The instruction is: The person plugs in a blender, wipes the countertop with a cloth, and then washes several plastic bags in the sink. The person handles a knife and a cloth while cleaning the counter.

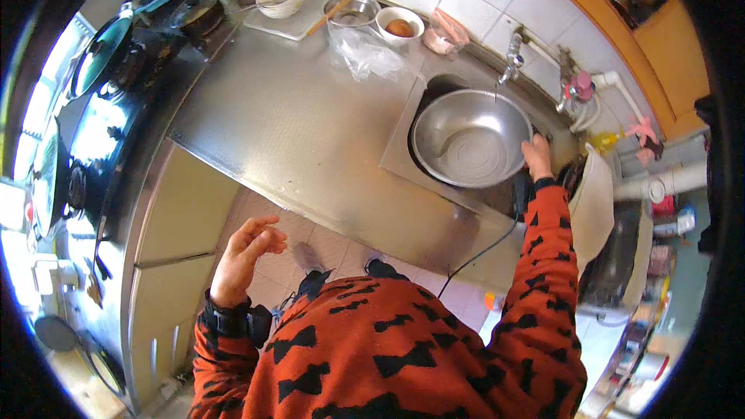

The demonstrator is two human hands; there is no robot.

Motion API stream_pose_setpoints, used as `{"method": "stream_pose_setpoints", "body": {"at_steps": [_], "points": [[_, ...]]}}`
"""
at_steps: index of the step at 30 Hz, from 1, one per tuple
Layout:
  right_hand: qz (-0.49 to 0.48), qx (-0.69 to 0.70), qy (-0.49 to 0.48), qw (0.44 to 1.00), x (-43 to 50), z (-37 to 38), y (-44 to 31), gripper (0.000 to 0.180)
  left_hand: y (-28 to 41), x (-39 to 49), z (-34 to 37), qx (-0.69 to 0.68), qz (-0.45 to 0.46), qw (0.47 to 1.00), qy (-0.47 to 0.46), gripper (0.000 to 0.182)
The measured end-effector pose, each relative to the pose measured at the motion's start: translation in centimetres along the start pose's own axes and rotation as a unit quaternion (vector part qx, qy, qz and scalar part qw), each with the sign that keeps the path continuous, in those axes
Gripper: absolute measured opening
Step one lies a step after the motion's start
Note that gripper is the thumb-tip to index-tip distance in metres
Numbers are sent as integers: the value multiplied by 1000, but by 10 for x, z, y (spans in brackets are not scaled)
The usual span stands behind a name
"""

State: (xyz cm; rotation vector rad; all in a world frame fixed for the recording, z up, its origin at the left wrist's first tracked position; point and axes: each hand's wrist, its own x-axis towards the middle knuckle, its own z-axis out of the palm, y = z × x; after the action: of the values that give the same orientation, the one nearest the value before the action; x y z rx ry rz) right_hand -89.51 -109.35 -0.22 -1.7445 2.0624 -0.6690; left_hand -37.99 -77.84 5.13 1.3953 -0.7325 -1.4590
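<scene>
My right hand [538,156] grips the right rim of a large metal basin [472,138], which sits over the sink opening below a wall tap [512,58]. Its bottom shows circular rings; whether it holds water I cannot tell. My left hand [247,259] hangs in front of the counter's front edge, fingers apart and slightly curled, holding nothing. Behind the basin's left side, a crumpled clear plastic bag [366,55] lies on the steel counter [291,110]. A white bowl [390,35] with a round brown item stands behind the bag.
At the back stand stacked bowls [279,3] on a white board [302,14], a metal bowl [361,14] with a wooden stick across it, and a pink-and-clear bag [445,35]. A black stove [96,122] is at left. A cloth [593,203] hangs at right; a cable [483,253] crosses the counter's front.
</scene>
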Motion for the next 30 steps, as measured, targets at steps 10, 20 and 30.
{"method": "stream_pose_setpoints", "body": {"at_steps": [10, 20, 30], "points": [[-24, -117, -114, 986, 23, 24, 59, 23, 5, 28, 61, 20, -19, 998, -62, 35], [-508, -80, -58, 856, 7, 109, -167, 20, 26, 67, 40, 42, 7, 992, -121, 32], [-340, 156, -128, 919, 30, 134, -256, 38, 35, 94, 27, 10, 28, 989, -146, 31]]}}
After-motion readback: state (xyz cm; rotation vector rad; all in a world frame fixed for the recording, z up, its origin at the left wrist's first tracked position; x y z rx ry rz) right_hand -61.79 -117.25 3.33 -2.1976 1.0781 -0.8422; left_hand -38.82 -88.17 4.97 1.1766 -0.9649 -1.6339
